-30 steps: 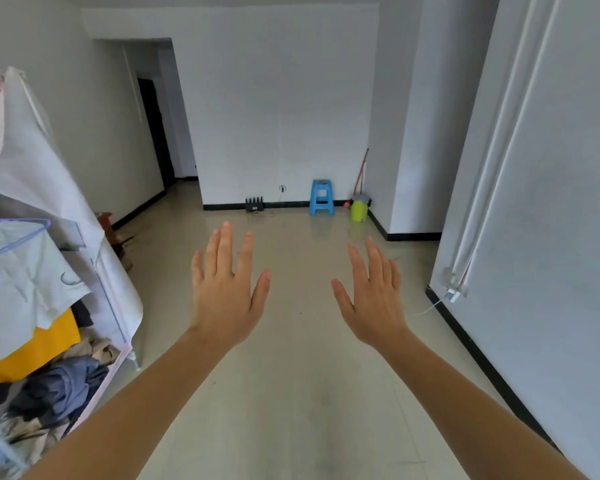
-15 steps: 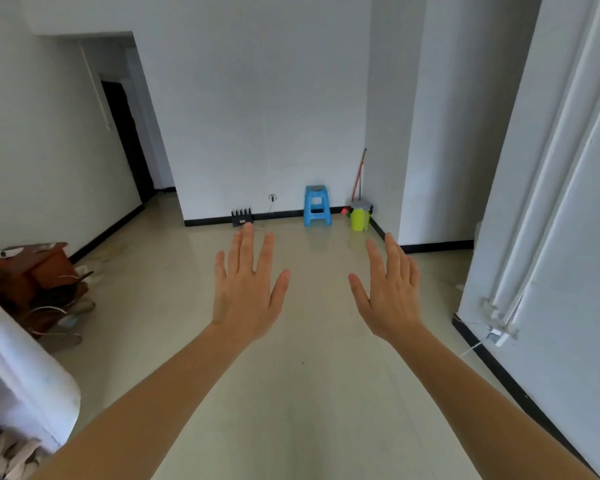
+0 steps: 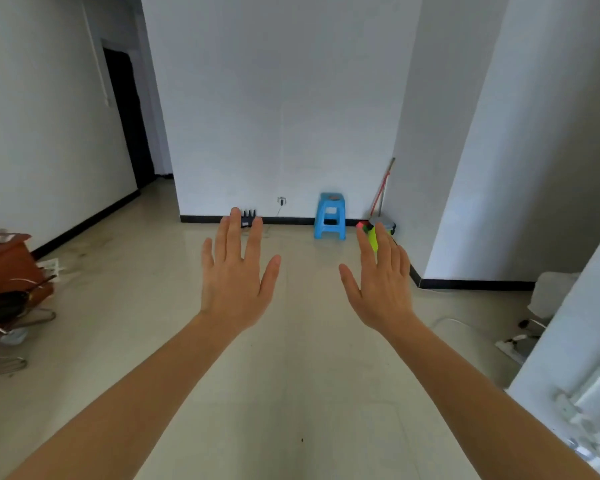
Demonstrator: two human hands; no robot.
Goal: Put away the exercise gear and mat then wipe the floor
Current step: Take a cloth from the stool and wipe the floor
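Head view: left hand [image 3: 234, 278] and right hand [image 3: 381, 285] are hanging outstretched above the floor [image 3: 291, 393], each grip lying flat, fingers straight, holding nothing. Mat and exercise gear are not showing anywhere. A stool [image 3: 330, 216] and a broom [image 3: 381, 188] are standing at the far wall. Judged step: searching. The next move is calling for locating the gear.

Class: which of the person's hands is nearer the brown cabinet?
Left. The left hand is raised to the right of the brown cabinet, apart from it; the right hand is even further right.
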